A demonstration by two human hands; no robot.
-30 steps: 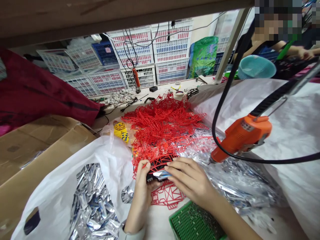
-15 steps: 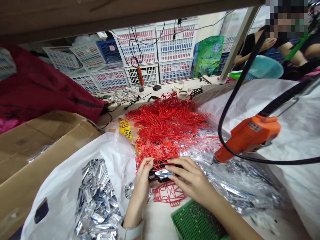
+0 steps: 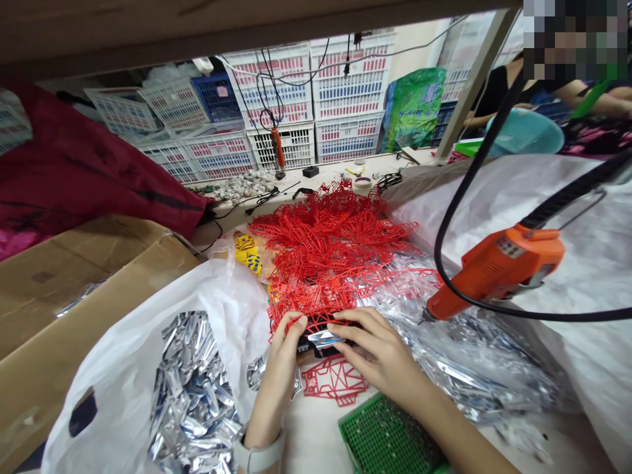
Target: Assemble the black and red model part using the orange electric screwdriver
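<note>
Landmark: heap of red frames (image 3: 326, 243). Stacked plastic crates (image 3: 345, 138) stand well beyond the heap; slot colours show red and blue, exact contents cannot be told. Left of the heap, an open cardboard box (image 3: 123, 289) holds some shiny strips, mostly hidden. Nearer, left-front of the heap, a white bag (image 3: 99, 368) gapes open, filled with silver pieces (image 3: 192, 395) lying at mixed angles. Right-front of the heap, a clear bag (image 3: 444, 355) shows more silver pieces, many lying lengthwise. Above that bag, right of the heap, hangs an orange power screwdriver (image 3: 498, 270), tip down and toward the heap. In front of the heap, slightly right, a green basket (image 3: 358, 411) contains small dark bits, spread on its grid. Both hands are at the near edge of the heap, apart, with a black part (image 3: 306, 345) between them: left hand (image 3: 285, 349) clamped on its left end, right hand (image 3: 378, 345) with fingers bent over its right end. Long axis of the part runs left-right, parallel to the heap's near edge. One loose red frame (image 3: 312, 382) lies flat just in front. Smallest: a silver piece (image 3: 323, 340) at the right fingertips, against the part's near side, long axis also left-right, narrow end pointing left; whether fastened, cannot tell.
</note>
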